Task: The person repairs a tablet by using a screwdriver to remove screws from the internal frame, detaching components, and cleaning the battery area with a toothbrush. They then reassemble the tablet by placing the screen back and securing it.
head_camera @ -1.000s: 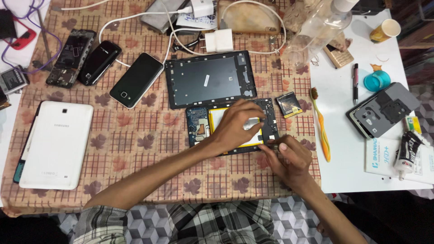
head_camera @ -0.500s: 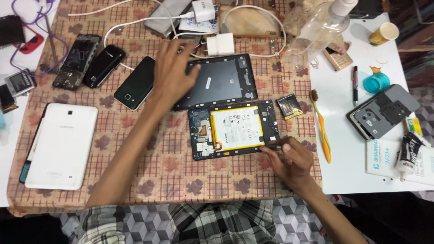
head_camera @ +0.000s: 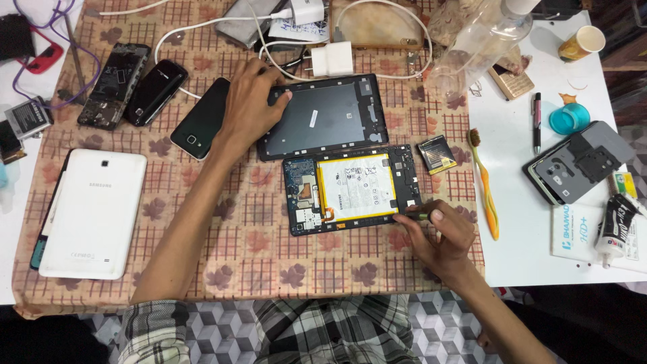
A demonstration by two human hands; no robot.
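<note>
Judging progress: the opened tablet (head_camera: 352,190) lies face down near the middle of the counter (head_camera: 222,229), its back cover (head_camera: 323,114) already off and lying just above it, inner side up.
Done so far: with the cover removed, the pale battery (head_camera: 356,187) and the blue circuit board (head_camera: 304,201) are bare to view.
Left to do: battery and board look seated in the frame, so the inner work seems at an early stage; whether any screw is out is too small to tell.
Left hand (head_camera: 251,101): arm stretched forward across the counter, palm down, fingers spread and resting on the left edge of the loose cover; it presses or steadies and grips nothing.
Right hand (head_camera: 441,232): curled at the tablet's lower right corner, thumb and fingers pinched on a small dark tool (head_camera: 416,216) whose tip meets the frame's edge.
Nearby left: a black phone (head_camera: 201,118) just beside the left hand, two more dark phones beyond it, and a white tablet (head_camera: 93,212) well apart.
Nearby right: a small loose square part (head_camera: 437,154) and an orange toothbrush (head_camera: 485,185) beside the opened tablet.
</note>
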